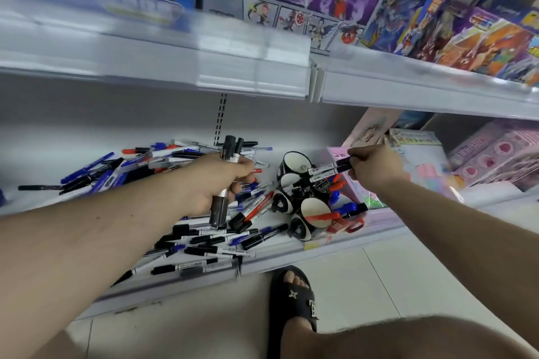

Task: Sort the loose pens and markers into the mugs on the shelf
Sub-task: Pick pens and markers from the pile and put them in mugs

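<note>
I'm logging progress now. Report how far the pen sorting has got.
Early stage. Done: the mugs already hold some red and blue markers. In hand: the left hand grips black markers; the right hand holds markers at the back mug. Left: the large loose pile on the shelf.

Loose pens and markers (204,234), capped black, blue and red, are lying scattered over the white shelf (280,256). Beside them, black-and-white mugs (294,183) are lying clustered, several already holding markers.
</note>
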The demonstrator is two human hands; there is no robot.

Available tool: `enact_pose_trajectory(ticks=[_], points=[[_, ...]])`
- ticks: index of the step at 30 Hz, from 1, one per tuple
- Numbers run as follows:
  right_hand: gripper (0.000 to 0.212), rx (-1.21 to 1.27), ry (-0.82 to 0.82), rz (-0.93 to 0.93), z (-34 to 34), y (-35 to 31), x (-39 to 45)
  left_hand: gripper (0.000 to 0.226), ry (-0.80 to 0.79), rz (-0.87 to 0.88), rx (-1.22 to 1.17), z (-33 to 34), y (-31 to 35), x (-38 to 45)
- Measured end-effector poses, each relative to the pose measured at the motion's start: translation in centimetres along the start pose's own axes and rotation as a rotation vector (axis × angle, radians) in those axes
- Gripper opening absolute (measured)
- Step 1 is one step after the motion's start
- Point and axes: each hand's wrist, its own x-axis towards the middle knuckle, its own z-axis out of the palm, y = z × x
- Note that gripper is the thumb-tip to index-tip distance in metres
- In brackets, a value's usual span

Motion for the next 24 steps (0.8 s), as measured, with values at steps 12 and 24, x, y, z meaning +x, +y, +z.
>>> enact_pose_trajectory(ticks=[12, 24], points=[[0.021, -0.498, -0.176, -0.123, 10.9, 1.1, 6.5, 0.024, -0.085, -0.141, -0.132, 0.7, -0.8, 3.4], [0.027, -0.669, -0.432, -0.217, 15.9, 3.5, 6.3, 0.024, -0.156, -0.144, -0.273, -0.4, -1.4, 3.2]])
